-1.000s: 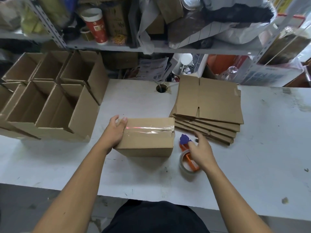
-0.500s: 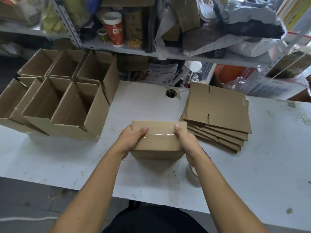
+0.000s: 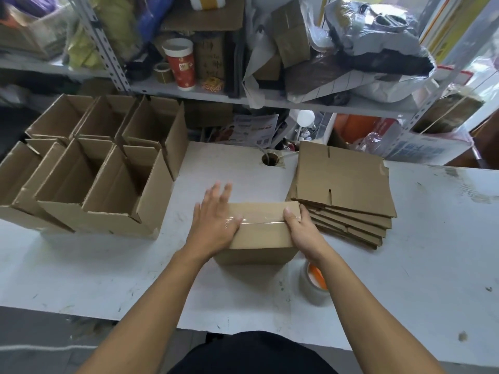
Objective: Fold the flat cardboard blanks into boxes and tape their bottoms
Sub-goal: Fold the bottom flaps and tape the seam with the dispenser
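Box (image 3: 260, 233) on white table (image 3: 108, 265), centre, taped bottom up, long axis left to right, tape strip (image 3: 263, 220) along it. Left hand (image 3: 214, 217) flat on left end, fingers straight and spread. Right hand (image 3: 299, 228) gripping right end, thumb on top, other fingers hidden. Tape roll (image 3: 314, 283) half covered by right forearm. Flat blanks (image 3: 343, 184) just right; open boxes (image 3: 108, 179) left; bare tabletop near front edge
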